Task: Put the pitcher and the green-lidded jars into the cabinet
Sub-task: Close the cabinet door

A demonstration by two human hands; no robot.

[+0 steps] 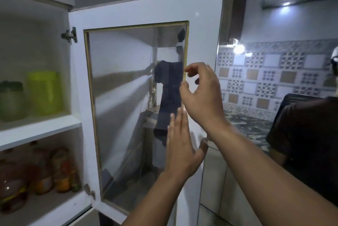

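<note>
Head view: looked at an open white cabinet, door swung out to the right on two metal hinges. Door fitted with a glass pane in a gold-coloured trim, dim reflections across it.

Left hand raised flat in front of the lower right part of the door, fingers straight and pressed together, thumb spread out to the right, holding nothing. Impossible to tell whether the palm touched the door.

Right hand just above it, at the pane's right edge, loosely curled with thumb and forefinger apart, empty. Contact with the door not clear either.

On the upper shelf, at the left: a yellow-green container standing upright near the hinge side, blurred, possibly the pitcher. Just to its left, a greenish jar with a dark green lid, also upright, partly cut off by the picture edge.

On the lower shelf: several bottles and jars with orange and red contents, too blurred to name.

To the right: patterned wall tiles, a speckled countertop, lit lamps above, and another person in a dark shirt at the far edge.
</note>
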